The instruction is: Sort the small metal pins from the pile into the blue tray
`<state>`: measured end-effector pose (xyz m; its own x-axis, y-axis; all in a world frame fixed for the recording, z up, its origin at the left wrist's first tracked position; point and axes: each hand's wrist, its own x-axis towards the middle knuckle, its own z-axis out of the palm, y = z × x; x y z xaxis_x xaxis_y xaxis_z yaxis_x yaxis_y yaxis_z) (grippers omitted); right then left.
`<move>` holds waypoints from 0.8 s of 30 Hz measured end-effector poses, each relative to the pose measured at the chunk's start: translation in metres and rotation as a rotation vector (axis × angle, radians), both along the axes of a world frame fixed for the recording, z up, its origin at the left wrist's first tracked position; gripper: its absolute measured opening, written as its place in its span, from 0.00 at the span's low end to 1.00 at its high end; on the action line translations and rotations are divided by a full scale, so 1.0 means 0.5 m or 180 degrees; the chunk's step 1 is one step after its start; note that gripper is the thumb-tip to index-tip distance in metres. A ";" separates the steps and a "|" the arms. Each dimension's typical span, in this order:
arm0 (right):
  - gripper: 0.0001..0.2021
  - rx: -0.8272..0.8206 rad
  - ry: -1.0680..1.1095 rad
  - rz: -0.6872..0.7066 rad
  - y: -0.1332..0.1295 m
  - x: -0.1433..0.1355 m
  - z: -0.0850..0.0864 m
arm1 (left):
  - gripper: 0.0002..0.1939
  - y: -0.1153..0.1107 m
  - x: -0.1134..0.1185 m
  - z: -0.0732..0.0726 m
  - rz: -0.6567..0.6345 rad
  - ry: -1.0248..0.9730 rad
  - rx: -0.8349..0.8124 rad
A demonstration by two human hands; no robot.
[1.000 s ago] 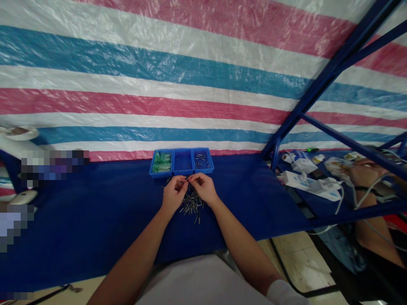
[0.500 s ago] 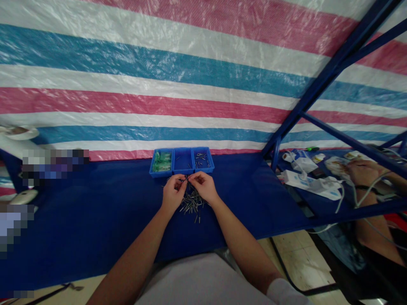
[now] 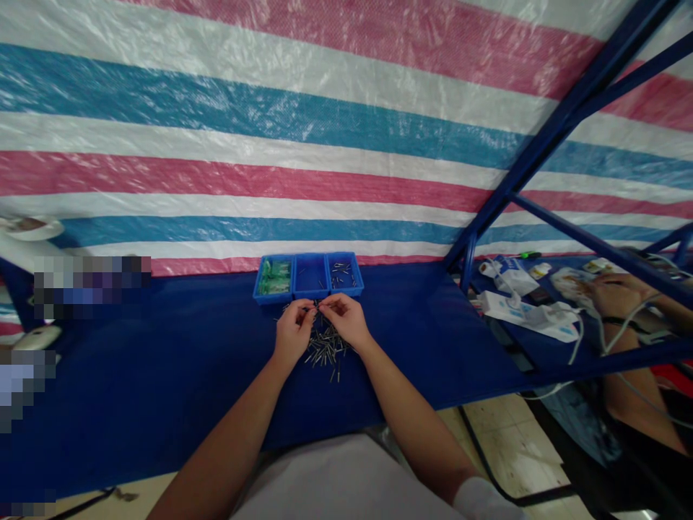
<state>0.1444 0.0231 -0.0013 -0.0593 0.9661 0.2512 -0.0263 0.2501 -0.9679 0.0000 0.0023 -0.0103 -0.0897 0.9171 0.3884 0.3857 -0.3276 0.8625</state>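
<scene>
My left hand (image 3: 293, 332) and my right hand (image 3: 347, 321) meet fingertip to fingertip just in front of a blue three-part tray (image 3: 310, 292). Fingers and thumb are pinched on both hands; what lies between them is too small to make out. Under and between the hands lies a loose pile of thin metal pins (image 3: 325, 347) on the blue table. Green pieces in clear wrapping (image 3: 275, 276) fill the tray's left compartment. A few small pins show in the middle one, and several pins (image 3: 342, 274) lie in the right one.
A blue metal frame (image 3: 498, 195) rises at the right. Beyond it are a white power strip (image 3: 528, 315), cables, a white box (image 3: 514, 274) and another person's hand (image 3: 617, 296). A striped sheet (image 3: 325, 166) hangs behind the table (image 3: 178, 375). White objects stand at the left edge.
Both hands keep nearly the same place, with their fingertips shifted very slightly. The view has moved a little; the tray and pile look unchanged.
</scene>
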 end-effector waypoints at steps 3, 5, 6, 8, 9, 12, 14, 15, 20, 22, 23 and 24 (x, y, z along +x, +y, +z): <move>0.09 -0.0014 -0.0026 0.0015 -0.001 0.000 0.003 | 0.09 -0.002 0.001 0.004 0.0006 -0.0017 -0.0043; 0.09 -0.0024 -0.0016 0.0012 -0.003 0.000 0.004 | 0.09 -0.003 0.002 0.006 -0.0023 -0.0102 -0.0067; 0.09 -0.0035 -0.0013 0.0006 -0.004 0.000 0.005 | 0.09 -0.003 0.003 0.007 -0.0038 -0.0146 -0.0072; 0.09 -0.0061 -0.0019 -0.0010 -0.005 -0.001 0.006 | 0.09 -0.004 0.004 0.007 -0.0054 -0.0202 -0.0061; 0.10 -0.0072 -0.0025 -0.0013 -0.005 -0.001 0.007 | 0.09 -0.003 0.004 0.006 -0.0057 -0.0212 -0.0050; 0.09 -0.0081 -0.0014 -0.0011 -0.005 -0.002 0.007 | 0.10 -0.002 0.004 0.004 -0.0048 -0.0205 -0.0048; 0.09 -0.0075 0.0020 0.0004 -0.004 -0.002 0.006 | 0.10 -0.002 0.004 0.003 -0.0037 -0.0183 -0.0056; 0.09 -0.0071 0.0036 0.0015 -0.004 -0.002 0.006 | 0.10 -0.002 0.004 0.002 -0.0038 -0.0171 -0.0061; 0.09 -0.0037 0.0000 0.0028 -0.002 -0.001 0.000 | 0.10 -0.004 0.004 0.006 -0.0047 -0.0182 -0.0068; 0.09 -0.0039 -0.0003 0.0027 -0.001 -0.002 -0.001 | 0.10 -0.005 0.004 0.009 -0.0048 -0.0166 -0.0061; 0.09 -0.0048 -0.0004 0.0025 -0.001 -0.002 -0.002 | 0.10 -0.006 0.004 0.010 -0.0051 -0.0156 -0.0057; 0.09 -0.0058 -0.0006 0.0019 -0.001 -0.002 -0.002 | 0.10 -0.006 0.004 0.011 -0.0052 -0.0154 -0.0053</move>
<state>0.1434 0.0225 -0.0023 -0.0656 0.9702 0.2334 -0.0257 0.2322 -0.9723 0.0020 -0.0007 -0.0048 -0.0930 0.9249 0.3687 0.3380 -0.3190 0.8854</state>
